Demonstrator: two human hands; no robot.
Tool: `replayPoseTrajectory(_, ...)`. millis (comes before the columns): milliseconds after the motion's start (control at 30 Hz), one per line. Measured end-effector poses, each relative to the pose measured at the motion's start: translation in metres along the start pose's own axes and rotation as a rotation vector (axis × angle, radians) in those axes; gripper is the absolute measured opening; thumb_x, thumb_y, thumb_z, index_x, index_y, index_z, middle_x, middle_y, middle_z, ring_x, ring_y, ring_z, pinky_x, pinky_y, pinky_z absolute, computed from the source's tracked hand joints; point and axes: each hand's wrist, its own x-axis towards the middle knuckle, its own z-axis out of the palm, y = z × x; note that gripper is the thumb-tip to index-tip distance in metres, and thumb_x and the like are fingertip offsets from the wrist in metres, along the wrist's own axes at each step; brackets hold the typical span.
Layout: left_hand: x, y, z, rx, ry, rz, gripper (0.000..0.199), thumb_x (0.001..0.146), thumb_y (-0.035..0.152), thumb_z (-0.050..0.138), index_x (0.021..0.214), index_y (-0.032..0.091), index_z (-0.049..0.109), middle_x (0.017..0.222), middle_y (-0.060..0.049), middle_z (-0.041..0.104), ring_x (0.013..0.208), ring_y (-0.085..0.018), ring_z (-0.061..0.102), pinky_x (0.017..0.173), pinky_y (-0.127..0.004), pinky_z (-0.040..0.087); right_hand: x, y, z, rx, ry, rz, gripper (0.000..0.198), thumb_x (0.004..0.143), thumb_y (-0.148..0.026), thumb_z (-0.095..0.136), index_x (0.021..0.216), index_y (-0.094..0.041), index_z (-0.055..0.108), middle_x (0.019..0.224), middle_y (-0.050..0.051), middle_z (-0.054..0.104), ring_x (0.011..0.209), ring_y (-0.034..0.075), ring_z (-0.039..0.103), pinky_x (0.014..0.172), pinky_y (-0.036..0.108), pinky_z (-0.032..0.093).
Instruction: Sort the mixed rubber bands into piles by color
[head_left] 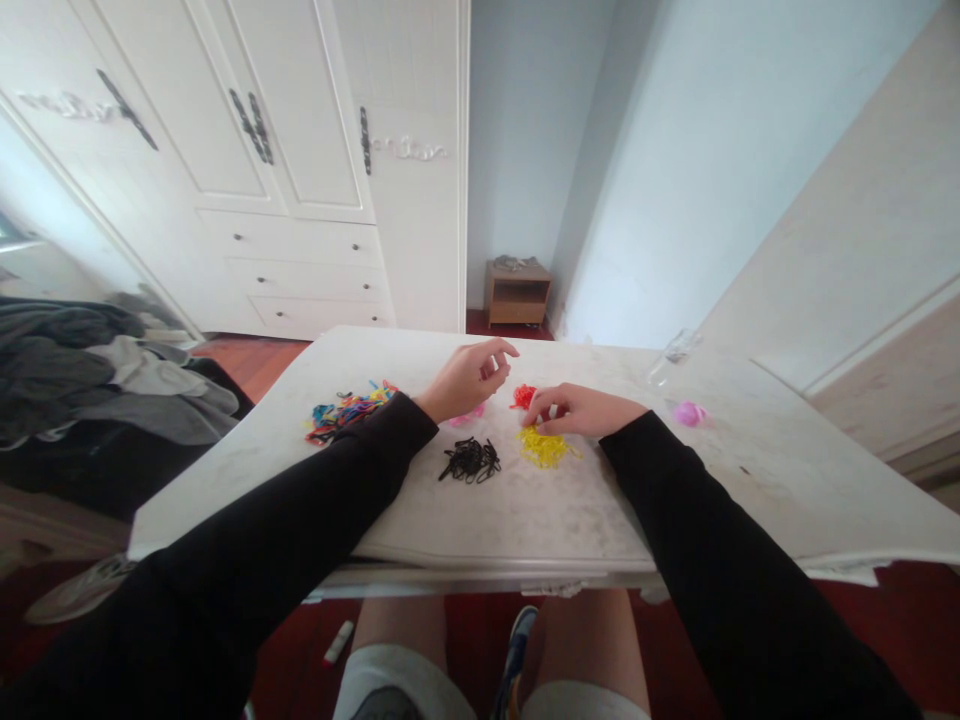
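My left hand (471, 378) hovers over the white table, index finger stretched out and the other fingers loosely bent; nothing shows in it. Partly hidden below it lies a pink pile (469, 415). My right hand (581, 410) is bent down at the edge of the yellow rubber bands (547, 448), thumb and finger brought together; whatever is between the tips is too small to make out. Just behind those fingertips sits a heap of red rubber bands (523, 397). Black rubber bands (469, 460) lie nearer to me. A mixed-colour heap (349, 412) is partly behind my left sleeve.
A clear plastic container (673, 357) lies at the back right of the table (720, 500), with a pink-purple item (688, 413) in front of it. Dark and grey clothes (112, 380) are piled on the left. A white wardrobe (300, 240) and a small wooden cabinet (517, 292) stand beyond.
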Motion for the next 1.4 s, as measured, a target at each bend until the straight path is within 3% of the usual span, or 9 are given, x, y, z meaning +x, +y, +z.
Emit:
replayPoseTrajectory(133,0.000,-0.001,0.001,0.002,-0.006,0.004,0.020,0.087,0.014,0.056,0.105,0.017,0.067,0.072,0.002,0.063,0.054,-0.009,0.059,0.058,-0.021,0.046,-0.001,-0.003,-0.001,0.012,-0.005,0.015,0.016,0.083,-0.033,0.076,0.092,-0.021,0.081,0.098,0.006,0.079,0.082,0.018,0.066,0.077,0.033,0.051)
replayPoseTrajectory(333,0.000,0.001,-0.001,0.023,-0.019,0.007,0.021,0.088,0.013,0.056,0.105,0.016,0.066,0.074,0.002,0.064,0.055,-0.008,0.059,0.058,-0.020,0.045,0.001,-0.004,0.002,-0.030,-0.035,0.032,0.030,0.087,-0.038,0.072,0.109,-0.019,0.077,0.113,0.009,0.072,0.085,0.017,0.062,0.080,0.033,0.051)
replayPoseTrajectory(433,0.000,0.002,-0.001,0.030,-0.017,0.014,0.021,0.087,0.012,0.056,0.105,0.016,0.067,0.073,0.003,0.063,0.055,-0.008,0.058,0.058,-0.020,0.045,0.002,-0.007,0.003,-0.059,-0.091,0.015,0.032,0.089,-0.037,0.070,0.115,-0.021,0.077,0.110,0.007,0.067,0.082,0.015,0.059,0.079,0.033,0.050)
replayPoseTrajectory(833,0.000,0.001,0.000,0.009,-0.035,0.016,0.025,0.084,0.010,0.055,0.105,0.015,0.067,0.075,0.002,0.064,0.056,-0.008,0.057,0.059,-0.021,0.045,-0.001,-0.016,0.001,-0.061,-0.174,0.019,0.018,0.087,-0.034,0.070,0.095,-0.020,0.077,0.100,0.004,0.070,0.085,0.017,0.059,0.082,0.033,0.048)
replayPoseTrajectory(1000,0.001,0.001,-0.003,0.054,-0.066,0.025,0.027,0.083,0.009,0.056,0.106,0.016,0.069,0.070,0.002,0.065,0.059,-0.010,0.059,0.063,-0.023,0.046,-0.001,-0.019,0.000,-0.059,-0.059,0.038,0.023,0.087,-0.040,0.070,0.097,-0.020,0.077,0.107,0.006,0.072,0.082,0.017,0.059,0.076,0.033,0.047)
replayPoseTrajectory(1133,0.011,-0.005,-0.028,0.072,-0.180,-0.059,0.017,0.086,0.014,0.058,0.098,0.015,0.071,0.069,0.001,0.067,0.056,-0.010,0.060,0.060,-0.023,0.046,-0.001,-0.019,0.000,-0.076,0.049,0.045,0.024,0.086,-0.041,0.069,0.097,-0.020,0.076,0.110,0.008,0.073,0.081,0.017,0.060,0.073,0.033,0.044)
replayPoseTrajectory(1233,0.017,-0.017,-0.063,0.120,-0.266,-0.265,0.012,0.084,0.019,0.062,0.090,0.013,0.071,0.067,-0.002,0.068,0.054,-0.011,0.064,0.056,-0.023,0.046,0.000,-0.018,0.000,-0.096,0.078,0.033,0.024,0.087,-0.040,0.068,0.095,-0.019,0.077,0.107,0.008,0.073,0.079,0.017,0.059,0.070,0.032,0.042)
replayPoseTrajectory(1400,0.011,-0.048,-0.118,0.435,-0.326,-0.567,0.014,0.075,0.022,0.068,0.080,0.013,0.077,0.065,-0.005,0.072,0.062,-0.017,0.067,0.062,-0.026,0.048,0.002,-0.017,0.000,-0.117,0.131,0.016,0.021,0.086,-0.037,0.068,0.090,-0.018,0.076,0.099,0.007,0.070,0.073,0.015,0.055,0.067,0.032,0.040)
